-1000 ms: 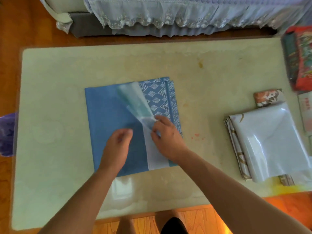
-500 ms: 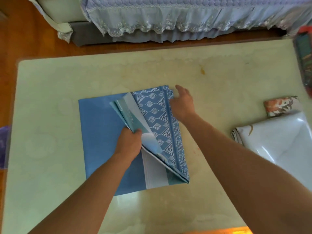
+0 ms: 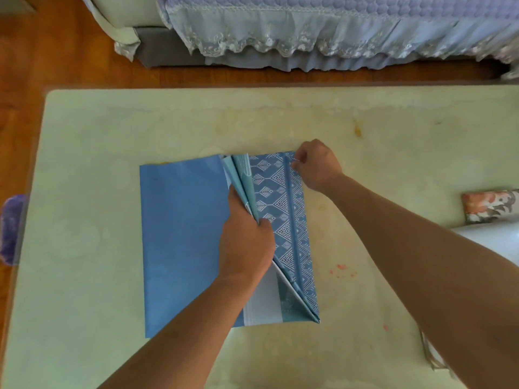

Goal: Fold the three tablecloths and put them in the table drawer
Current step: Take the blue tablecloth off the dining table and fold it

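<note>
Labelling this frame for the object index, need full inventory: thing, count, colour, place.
blue tablecloth: 1, plain blue with white geometric-patterned flap, partly folded, table centre
white folded tablecloth: 1, glossy white, right edge, mostly behind the right forearm
floral folded cloth: 1, orange and grey on white, right edge
table: 1, pale cream-green top, some pink specks
sofa cover: 1, lilac with lace trim, beyond table
purple object: 1, left edge, unclear
left hand: grips lifted layers of blue tablecloth
right hand: fingers pinch its far right corner
</note>
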A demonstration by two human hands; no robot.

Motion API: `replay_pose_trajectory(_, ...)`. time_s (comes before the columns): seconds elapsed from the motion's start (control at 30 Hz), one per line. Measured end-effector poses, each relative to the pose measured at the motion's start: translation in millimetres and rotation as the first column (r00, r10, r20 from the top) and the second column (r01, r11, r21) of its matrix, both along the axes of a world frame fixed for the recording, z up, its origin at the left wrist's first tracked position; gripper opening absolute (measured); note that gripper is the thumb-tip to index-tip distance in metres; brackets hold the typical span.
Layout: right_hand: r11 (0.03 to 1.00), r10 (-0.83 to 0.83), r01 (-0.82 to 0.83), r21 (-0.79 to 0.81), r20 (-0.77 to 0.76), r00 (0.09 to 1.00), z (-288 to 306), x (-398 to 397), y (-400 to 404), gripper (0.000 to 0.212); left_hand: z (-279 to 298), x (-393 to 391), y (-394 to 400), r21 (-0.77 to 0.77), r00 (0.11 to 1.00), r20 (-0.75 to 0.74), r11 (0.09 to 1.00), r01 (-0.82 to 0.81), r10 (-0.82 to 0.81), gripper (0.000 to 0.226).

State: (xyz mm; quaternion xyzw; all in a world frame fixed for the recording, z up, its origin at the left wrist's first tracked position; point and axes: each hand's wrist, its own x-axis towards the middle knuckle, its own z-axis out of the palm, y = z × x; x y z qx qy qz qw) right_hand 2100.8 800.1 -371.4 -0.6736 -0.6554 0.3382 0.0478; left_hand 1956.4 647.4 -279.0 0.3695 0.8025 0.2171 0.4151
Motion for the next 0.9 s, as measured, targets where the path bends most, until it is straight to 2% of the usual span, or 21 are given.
replay_pose_trajectory(0.17, 0.996, -0.092, 0.092, 0.007, -0.048, 0.995, -3.2, -12.3, 0.4, 0.007, 3.0, 10.3, 16.5, -0.028, 0.998, -0.019, 0.998, 0.058, -0.059, 0.071)
replay_pose_trajectory(0.3, 0.981, -0.17, 0.165, -0.102, -0.044, 0.984, -0.7, -13.4, 12.9, 0.009, 0.4, 18.0, 28.6, -0.107, 0.993, -0.062, 0.99, 0.094, -0.101, 0.08)
replay_pose_trajectory(0.47, 0.974, -0.121, 0.121, -0.189, 0.015, 0.993, 7.1, -10.0, 27.1, 0.007, 10.9, 32.3, 41.2, -0.172, 0.973, -0.101, 0.967, 0.189, -0.208, 0.087)
replay_pose_trajectory(0.57, 0.973, -0.103, 0.105, -0.206, 0.018, 0.994, 7.4, -8.5, 31.0, 0.01, 25.8, 15.7, 38.8, -0.15, 0.978, -0.127, 0.978, 0.145, -0.165, 0.078)
replay_pose_trajectory(0.7, 0.976, -0.064, 0.065, -0.207, 0.008, 0.998, 8.8, -10.7, 28.4, 0.006, 39.9, -24.6, 19.1, -0.132, 0.993, -0.114, 0.991, -0.028, 0.013, 0.048)
replay_pose_trajectory(0.8, 0.981, -0.088, 0.084, -0.176, -0.013, 0.996, 9.5, -11.3, 22.9, 0.004, 53.1, -32.5, 6.7, -0.114, 0.992, -0.077, 0.988, -0.105, 0.096, 0.051)
replay_pose_trajectory(0.9, 0.979, -0.136, 0.131, -0.154, -0.018, 0.991, 10.8, -13.4, 19.9, 0.003, 62.6, -23.6, 6.5, -0.099, 0.995, -0.089, 0.994, -0.055, 0.046, 0.066)
